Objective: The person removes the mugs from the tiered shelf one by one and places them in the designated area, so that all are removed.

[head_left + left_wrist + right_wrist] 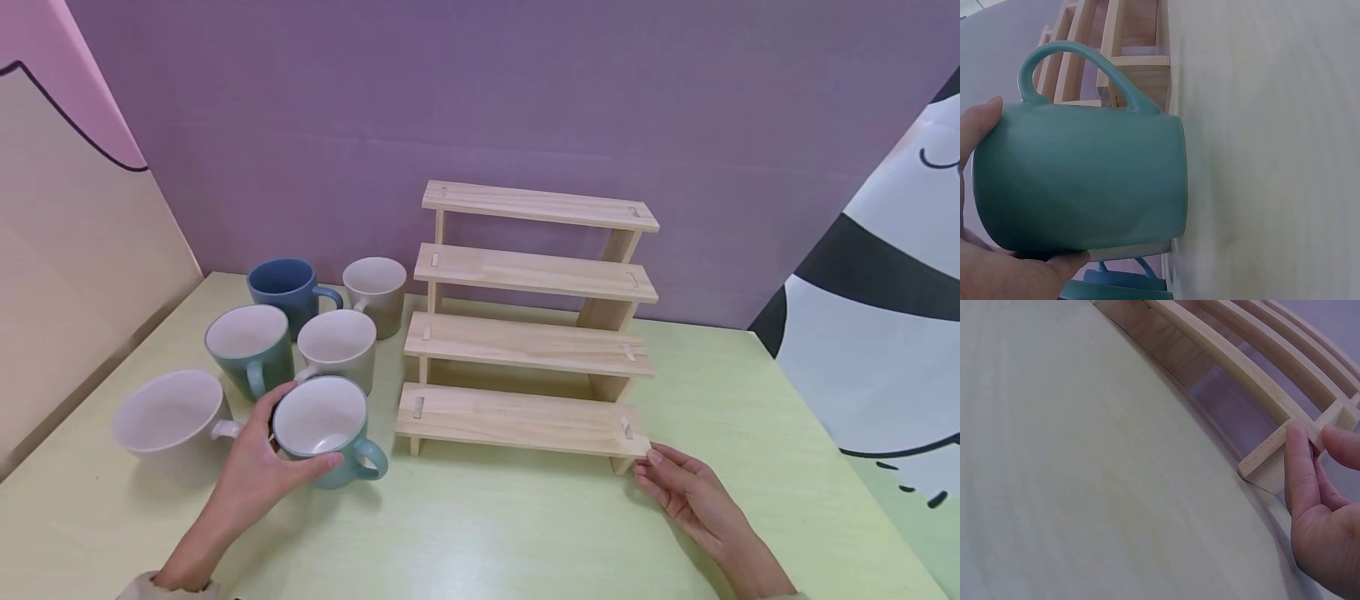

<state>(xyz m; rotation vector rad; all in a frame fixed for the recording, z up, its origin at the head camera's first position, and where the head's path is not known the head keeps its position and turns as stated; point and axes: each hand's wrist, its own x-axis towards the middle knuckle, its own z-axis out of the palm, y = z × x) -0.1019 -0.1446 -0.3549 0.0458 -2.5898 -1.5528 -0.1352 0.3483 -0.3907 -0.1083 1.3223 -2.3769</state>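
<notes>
My left hand [258, 467] grips a light teal mug [337, 479] around its body, thumb on the near side and fingers behind. The mug is upright in the head view, its white inside facing up and its handle to the right. In the left wrist view the same teal mug [1085, 178] fills much of the picture, close to or on the table. To the right stands a four-step wooden display rack [517, 421]. At the right end of its lowest board, my right hand [693, 500] pinches the corner between thumb and fingers, also seen in the right wrist view.
Left of the rack stand a large white mug [187, 450], a green mug [270, 367], a blue mug [296, 300], a cream mug [360, 367] and a grey-beige mug [386, 312]. A purple backdrop [525, 92] rises behind the pale table [510, 533].
</notes>
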